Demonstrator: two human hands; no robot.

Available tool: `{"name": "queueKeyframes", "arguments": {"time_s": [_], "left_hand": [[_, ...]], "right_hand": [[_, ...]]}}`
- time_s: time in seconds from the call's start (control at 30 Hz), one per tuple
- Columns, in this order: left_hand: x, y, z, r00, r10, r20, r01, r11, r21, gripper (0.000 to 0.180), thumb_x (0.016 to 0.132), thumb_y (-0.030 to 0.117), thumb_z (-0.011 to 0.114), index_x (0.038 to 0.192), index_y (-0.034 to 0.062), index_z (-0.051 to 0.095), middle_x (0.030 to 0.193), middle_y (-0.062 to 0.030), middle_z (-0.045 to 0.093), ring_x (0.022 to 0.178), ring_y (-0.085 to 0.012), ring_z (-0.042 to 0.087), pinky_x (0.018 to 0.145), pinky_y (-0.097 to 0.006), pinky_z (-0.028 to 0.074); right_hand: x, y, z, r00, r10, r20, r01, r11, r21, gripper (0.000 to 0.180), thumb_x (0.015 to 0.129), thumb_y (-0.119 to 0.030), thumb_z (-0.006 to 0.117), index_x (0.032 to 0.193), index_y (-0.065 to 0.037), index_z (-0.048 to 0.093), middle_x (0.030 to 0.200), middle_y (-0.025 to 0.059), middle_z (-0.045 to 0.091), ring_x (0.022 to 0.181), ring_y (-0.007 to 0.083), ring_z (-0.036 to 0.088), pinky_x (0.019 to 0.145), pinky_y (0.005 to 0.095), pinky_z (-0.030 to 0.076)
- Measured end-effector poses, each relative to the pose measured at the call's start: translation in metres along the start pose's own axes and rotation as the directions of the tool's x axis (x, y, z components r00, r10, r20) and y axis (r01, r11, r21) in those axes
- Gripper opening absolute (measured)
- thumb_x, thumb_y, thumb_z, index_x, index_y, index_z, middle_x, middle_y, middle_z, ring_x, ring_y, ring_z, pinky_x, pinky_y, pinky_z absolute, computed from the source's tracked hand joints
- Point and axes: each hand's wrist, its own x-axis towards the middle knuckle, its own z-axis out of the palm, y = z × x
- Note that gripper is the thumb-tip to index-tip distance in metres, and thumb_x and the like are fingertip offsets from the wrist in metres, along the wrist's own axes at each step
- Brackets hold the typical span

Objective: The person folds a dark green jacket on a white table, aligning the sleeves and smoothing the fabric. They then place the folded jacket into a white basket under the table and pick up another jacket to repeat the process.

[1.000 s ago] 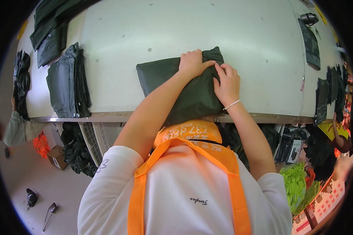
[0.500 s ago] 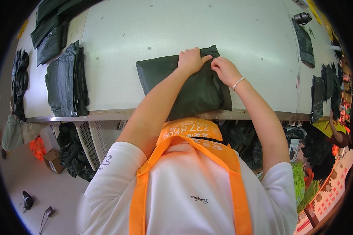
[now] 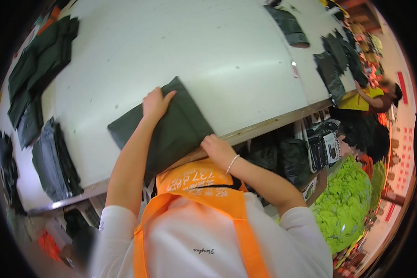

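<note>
A flat, folded piece of dark green, slightly shiny fabric (image 3: 180,116) lies on the white table, its near part reaching over the edge by my orange apron. My left hand (image 3: 155,105) rests on its far side, thumb spread away from the fingers. At the near right corner, close to the table's edge, my right hand (image 3: 218,150) has its fingers curled against the fabric and seems to pinch it. The fingertips there are partly hidden.
Folded dark stacks (image 3: 55,160) and a larger dark pile (image 3: 44,60) occupy the table's left. More dark bundles (image 3: 329,74) lie right, near another person (image 3: 380,99). Black bags (image 3: 293,160) sit below the table (image 3: 245,99); a lime-green heap (image 3: 345,204) stands at right.
My right hand has moved from the fabric's far edge down to its near right corner. The upper right edge now lies smooth. The view has turned toward the right.
</note>
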Motion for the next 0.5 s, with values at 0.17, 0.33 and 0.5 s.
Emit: {"name": "queueKeyframes", "arguments": {"time_s": [0.17, 0.33, 0.5], "left_hand": [[-0.082, 0.108, -0.088, 0.828, 0.343, -0.444, -0.358, 0.932, 0.051, 0.038, 0.067, 0.033, 0.077, 0.082, 0.004, 0.056, 0.077, -0.0111, 0.059, 0.077, -0.0311, 0.055, 0.07, -0.04, 0.042], [-0.164, 0.154, -0.112, 0.824, 0.51, -0.248, -0.563, 0.785, -0.257, 0.035, 0.063, 0.029, 0.079, 0.083, 0.0065, 0.062, 0.081, -0.0076, 0.063, 0.076, -0.0279, 0.06, 0.066, -0.037, 0.044], [-0.126, 0.027, 0.013, 0.921, -0.119, -0.371, 0.106, 0.993, -0.055, 0.069, 0.079, 0.03, 0.068, 0.135, 0.0051, 0.037, 0.141, -0.0234, 0.03, 0.127, -0.0395, 0.032, 0.103, -0.044, 0.028]], "right_hand": [[-0.021, 0.03, -0.025, 0.861, 0.468, 0.197, -0.417, 0.432, 0.8, 0.034, 0.091, -0.029, 0.052, 0.11, -0.002, 0.059, 0.105, 0.0109, 0.061, 0.097, 0.021, 0.058, 0.079, 0.0295, 0.048], [-0.024, 0.079, -0.065, 0.858, 0.257, 0.445, -0.211, -0.613, 0.761, 0.057, 0.094, -0.048, 0.043, 0.125, -0.002, 0.05, 0.114, 0.0099, 0.06, 0.102, 0.0176, 0.056, 0.087, 0.0342, 0.046], [-0.023, 0.083, 0.008, 0.707, 0.707, 0.02, -0.474, 0.453, 0.755, 0.067, 0.085, -0.047, 0.057, 0.125, 0.004, 0.04, 0.114, 0.0238, 0.056, 0.107, 0.0356, 0.055, 0.092, 0.0381, 0.041]]}}
